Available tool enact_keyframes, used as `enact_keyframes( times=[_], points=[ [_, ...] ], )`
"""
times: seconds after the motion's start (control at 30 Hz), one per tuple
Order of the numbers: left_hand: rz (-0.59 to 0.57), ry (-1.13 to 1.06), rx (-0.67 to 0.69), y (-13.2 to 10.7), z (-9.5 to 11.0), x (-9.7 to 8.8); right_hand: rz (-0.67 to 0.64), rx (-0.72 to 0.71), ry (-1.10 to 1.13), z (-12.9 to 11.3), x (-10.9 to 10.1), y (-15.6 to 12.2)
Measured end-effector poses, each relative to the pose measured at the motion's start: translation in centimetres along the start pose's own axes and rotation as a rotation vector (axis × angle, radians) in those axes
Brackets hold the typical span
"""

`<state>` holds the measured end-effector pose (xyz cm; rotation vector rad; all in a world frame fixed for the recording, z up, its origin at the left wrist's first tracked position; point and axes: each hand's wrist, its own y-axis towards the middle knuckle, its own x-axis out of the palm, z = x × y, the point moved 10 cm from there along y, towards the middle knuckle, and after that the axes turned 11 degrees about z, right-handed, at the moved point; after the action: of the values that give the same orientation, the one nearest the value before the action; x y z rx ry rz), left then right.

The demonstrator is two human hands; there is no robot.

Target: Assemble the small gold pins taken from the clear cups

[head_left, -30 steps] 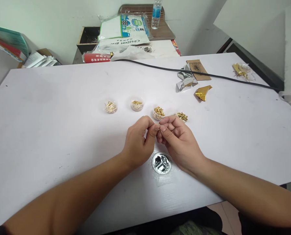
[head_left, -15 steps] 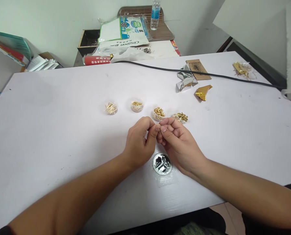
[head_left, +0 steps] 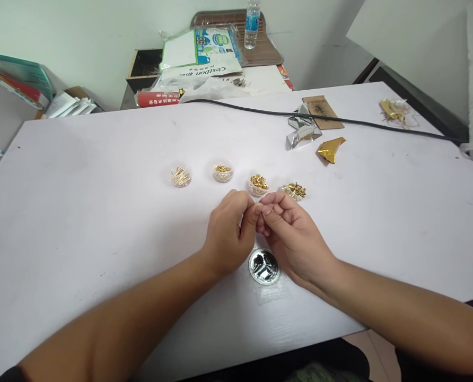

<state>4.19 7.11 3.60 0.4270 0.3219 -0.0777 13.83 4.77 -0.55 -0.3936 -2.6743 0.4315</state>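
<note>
Your left hand [head_left: 225, 236] and right hand [head_left: 294, 239] meet above the white table [head_left: 81, 223]. Each grip is clenched in a tight pinch, the fingertips close together; anything held between them is too small to make out. Just beyond your fingers, four small clear cups of gold pins [head_left: 258, 185] stand in a row, the two nearest almost at your knuckles. Below your hands lies a round foil dish [head_left: 263, 266] on a clear plastic sheet. Farther off lie crumpled silver foil [head_left: 303, 130], a gold foil wrapper [head_left: 331, 149] and a black cable [head_left: 332, 120].
</note>
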Motion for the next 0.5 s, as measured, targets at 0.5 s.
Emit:
enact_keyframes(
  times=[0.5],
  points=[
    [0.048,0.129,0.218,0.2,1.8,-0.1,0.069,-0.007,-0.006,0.4,-0.7,0.1]
  ],
)
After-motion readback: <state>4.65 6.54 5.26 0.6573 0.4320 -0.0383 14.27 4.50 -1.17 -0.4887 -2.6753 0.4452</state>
